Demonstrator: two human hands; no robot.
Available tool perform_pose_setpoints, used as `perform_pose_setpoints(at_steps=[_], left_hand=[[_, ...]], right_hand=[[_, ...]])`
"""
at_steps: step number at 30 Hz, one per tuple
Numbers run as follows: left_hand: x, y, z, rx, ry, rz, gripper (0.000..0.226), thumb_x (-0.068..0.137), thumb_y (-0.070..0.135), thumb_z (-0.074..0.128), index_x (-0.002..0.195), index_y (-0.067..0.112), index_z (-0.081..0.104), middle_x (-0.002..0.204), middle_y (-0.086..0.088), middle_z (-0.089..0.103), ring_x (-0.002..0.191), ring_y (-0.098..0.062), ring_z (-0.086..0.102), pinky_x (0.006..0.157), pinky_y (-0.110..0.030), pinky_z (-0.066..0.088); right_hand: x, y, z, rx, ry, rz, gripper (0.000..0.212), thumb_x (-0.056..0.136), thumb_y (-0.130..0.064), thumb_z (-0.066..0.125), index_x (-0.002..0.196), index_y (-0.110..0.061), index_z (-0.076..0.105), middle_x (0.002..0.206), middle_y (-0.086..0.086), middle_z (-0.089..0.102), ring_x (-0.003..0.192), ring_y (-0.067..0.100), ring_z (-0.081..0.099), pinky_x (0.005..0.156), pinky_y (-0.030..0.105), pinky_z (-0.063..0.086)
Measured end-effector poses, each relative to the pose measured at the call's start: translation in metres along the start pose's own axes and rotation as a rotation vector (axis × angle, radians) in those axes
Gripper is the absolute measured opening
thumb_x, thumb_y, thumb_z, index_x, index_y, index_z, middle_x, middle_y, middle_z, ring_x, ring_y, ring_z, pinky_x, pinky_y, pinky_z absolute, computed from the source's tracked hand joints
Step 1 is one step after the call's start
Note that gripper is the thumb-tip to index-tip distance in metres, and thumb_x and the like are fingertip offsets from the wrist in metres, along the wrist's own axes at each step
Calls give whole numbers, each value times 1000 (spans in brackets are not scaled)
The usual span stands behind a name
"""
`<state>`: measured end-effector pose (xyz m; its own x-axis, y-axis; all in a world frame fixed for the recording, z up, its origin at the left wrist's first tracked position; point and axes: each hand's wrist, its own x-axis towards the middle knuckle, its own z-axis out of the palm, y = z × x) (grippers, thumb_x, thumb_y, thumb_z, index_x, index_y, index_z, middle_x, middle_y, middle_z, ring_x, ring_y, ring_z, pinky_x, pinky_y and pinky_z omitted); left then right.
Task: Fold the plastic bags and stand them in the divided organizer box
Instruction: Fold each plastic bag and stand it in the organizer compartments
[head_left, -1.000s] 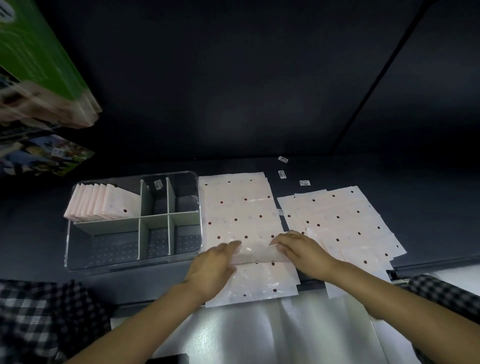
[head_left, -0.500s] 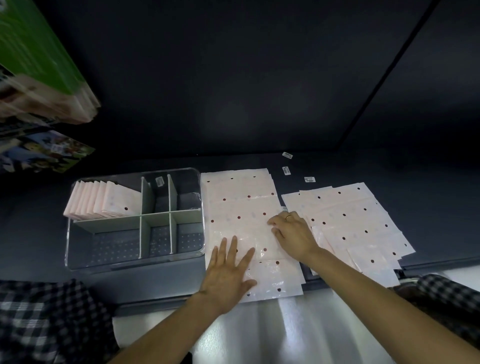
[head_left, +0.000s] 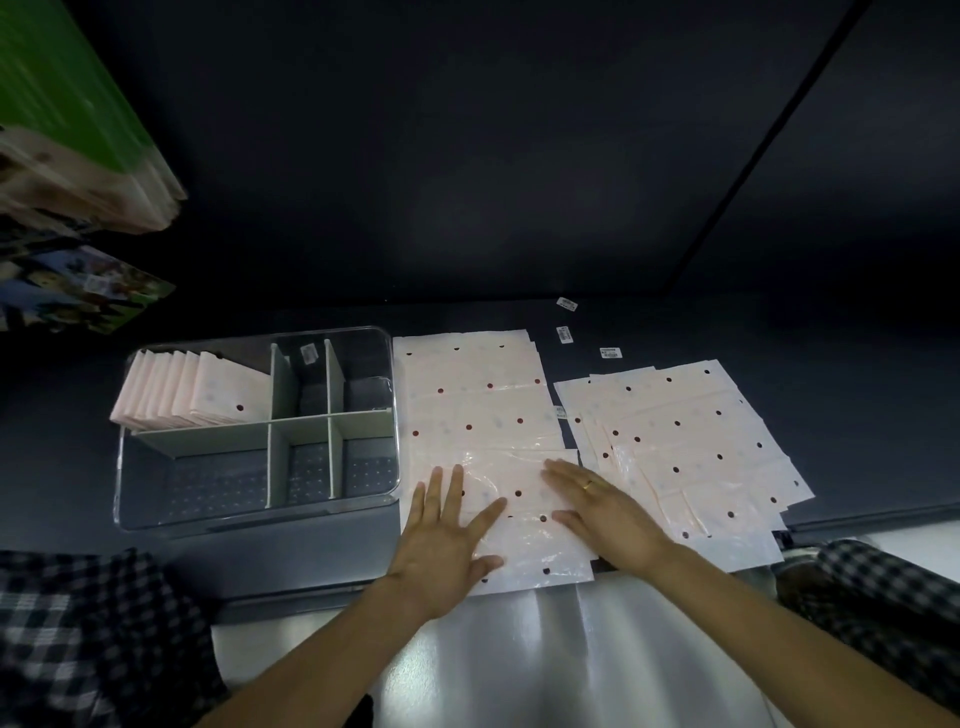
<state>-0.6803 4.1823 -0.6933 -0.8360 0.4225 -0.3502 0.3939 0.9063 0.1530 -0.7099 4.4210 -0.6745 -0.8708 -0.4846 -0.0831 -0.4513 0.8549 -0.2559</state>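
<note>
A pale pink plastic bag (head_left: 522, 506) with dark dots lies folded over on top of a flat stack of the same bags (head_left: 475, 395). My left hand (head_left: 444, 535) presses flat on its left side, fingers spread. My right hand (head_left: 597, 501), with a ring, presses flat on its right side. To the left stands a clear divided organizer box (head_left: 384, 452) with grey dividers. Several folded bags (head_left: 192, 389) stand in its back left compartment; the other compartments hold no bags.
A second fanned pile of dotted bags (head_left: 685, 441) lies to the right. Small white labels (head_left: 566, 332) lie behind the piles. Green and printed packages (head_left: 67, 156) hang at the upper left. Checked fabric (head_left: 78, 623) is at both lower corners. The dark shelf ends at a front edge (head_left: 857, 519).
The near part of the top bag was lifted and folded away from me. My right hand then slid back toward me, and both hands now press flat on the folded bag.
</note>
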Motion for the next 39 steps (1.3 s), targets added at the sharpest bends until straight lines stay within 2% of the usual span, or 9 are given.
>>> perform_pose_setpoints(at_steps=[2, 6, 9, 12, 16, 19, 25, 33, 39], left_hand=[[0, 1, -3, -26, -17, -14, 62, 94, 62, 24, 148, 44, -3, 154, -17, -26, 139, -39, -29, 114, -48, -16], [4, 4, -8, -96, -40, -67, 57, 95, 60, 27, 147, 46, 9, 156, -13, -23, 140, -38, -27, 115, -48, -15], [3, 6, -11, -89, 1, -75, 56, 95, 60, 30, 147, 43, 16, 157, -9, -21, 141, -33, -27, 115, -49, -17], [-1, 9, -14, -107, 61, -57, 56, 94, 57, 38, 146, 38, 26, 159, -6, -13, 144, -28, -20, 115, -44, -16], [-12, 12, -15, -212, 158, -39, 44, 93, 50, 47, 134, 35, 47, 151, 1, 23, 139, -20, 16, 111, -28, 15], [-15, 17, -17, -386, 186, -51, 30, 95, 41, 49, 107, 19, 65, 119, 2, 52, 113, -17, 41, 92, -26, 36], [-15, 22, -16, -838, 226, -339, 21, 89, 18, 62, 70, 12, 57, 59, 8, 50, 67, -20, 49, 60, -28, 34], [-4, 22, -18, -1036, 238, -504, 29, 88, 12, 65, 98, 18, 39, 66, 0, 65, 80, -25, 64, 75, -33, 50], [-1, 23, -17, -1000, 246, -568, 33, 90, 12, 59, 111, 15, 34, 88, -8, 68, 87, -26, 64, 81, -37, 51]], right_hand=[[-5, 11, -3, -66, 11, -51, 54, 83, -20, 71, 133, -9, 52, 139, 8, 51, 124, 18, 53, 96, 26, 48], [-3, 20, -8, -103, -95, -45, 43, 97, -25, 43, 140, -21, 42, 145, -2, 43, 133, 12, 39, 108, 19, 27], [1, 10, -28, -156, 42, -244, 32, 57, -12, 84, 88, -16, 75, 92, 1, 73, 84, 17, 69, 74, 24, 55], [-7, -8, -40, -133, 128, -370, 24, 55, -10, 82, 77, -15, 73, 81, -3, 71, 76, 16, 68, 70, 22, 55], [-14, -44, -40, 4, 190, -402, 8, 76, -19, 75, 83, -17, 72, 82, -6, 69, 79, 14, 66, 72, 22, 50], [-11, -67, -39, 93, 201, -334, 7, 85, -23, 68, 87, -18, 71, 83, -8, 70, 81, 12, 64, 75, 22, 47], [11, -54, -42, 293, 295, 25, 35, 86, -29, 66, 119, -18, 61, 114, -1, 63, 109, 12, 51, 89, 16, 38], [8, -47, -7, 8, 179, -275, 33, 72, -15, 80, 104, -14, 70, 103, -1, 69, 94, 18, 67, 75, 24, 56], [5, -40, 7, -54, 137, -253, 39, 61, -22, 88, 98, -19, 75, 106, -4, 72, 96, 11, 69, 75, 22, 57]])
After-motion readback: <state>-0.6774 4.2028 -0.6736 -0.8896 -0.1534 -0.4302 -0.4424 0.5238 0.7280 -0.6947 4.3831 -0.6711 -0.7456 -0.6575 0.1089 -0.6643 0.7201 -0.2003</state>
